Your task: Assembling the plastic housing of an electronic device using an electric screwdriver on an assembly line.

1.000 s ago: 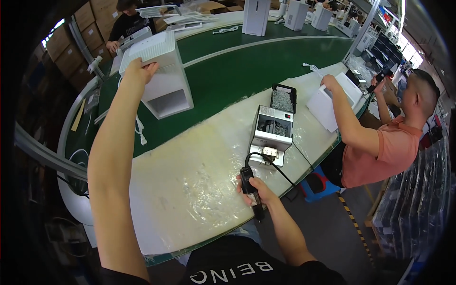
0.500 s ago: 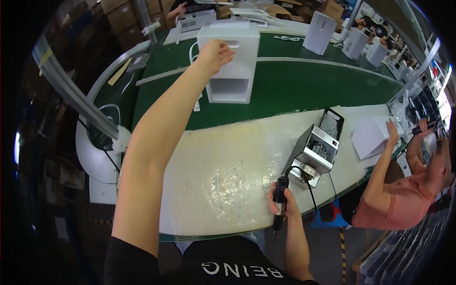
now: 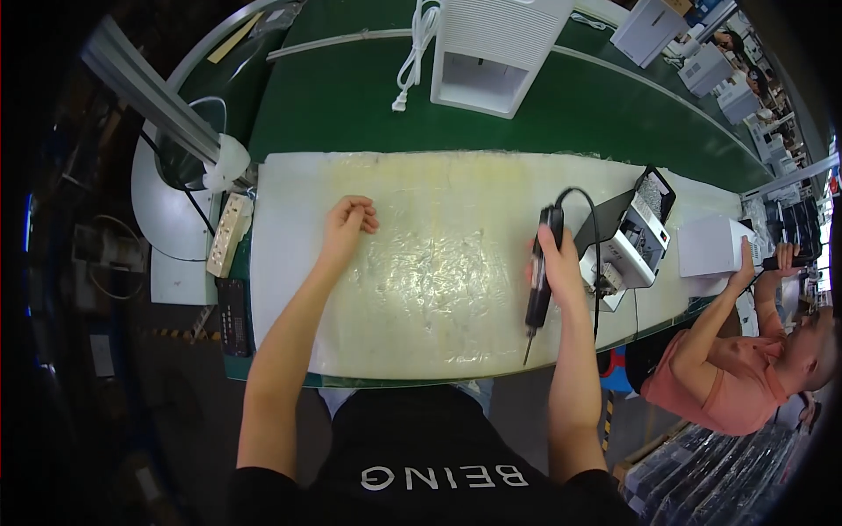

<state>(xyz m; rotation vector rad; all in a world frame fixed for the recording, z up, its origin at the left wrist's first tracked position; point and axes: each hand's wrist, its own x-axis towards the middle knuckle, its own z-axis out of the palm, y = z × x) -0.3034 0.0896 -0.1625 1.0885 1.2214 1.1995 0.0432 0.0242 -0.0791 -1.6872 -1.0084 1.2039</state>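
Observation:
In my right hand [image 3: 561, 263], the fingers wrap round a black electric screwdriver [image 3: 542, 280]. Its thin bit points down toward the table's near edge, and a black cord loops from its top. My left hand [image 3: 349, 226] hovers over the left part of the film-covered worktop [image 3: 421, 333]. Its fingers are curled in loosely, with nothing visible in them. Beyond the worktop, a white boxy appliance [image 3: 491, 83] with a square opening stands on the green belt [image 3: 351, 96]. A bundled white power cord [image 3: 421, 39] with a plug hangs at its left side.
A metal screw feeder [image 3: 638, 250] stands right of my right hand, beside a black tray of screws [image 3: 653, 193]. A power strip [image 3: 230, 235] lies at the left edge. At the right, a co-worker in an orange shirt [image 3: 715, 381] handles a white appliance [image 3: 709, 245].
My left hand has drawn back from the white appliance to above the worktop, its fingers now curled. My right hand has raised the screwdriver farther over the table. The view has tilted down.

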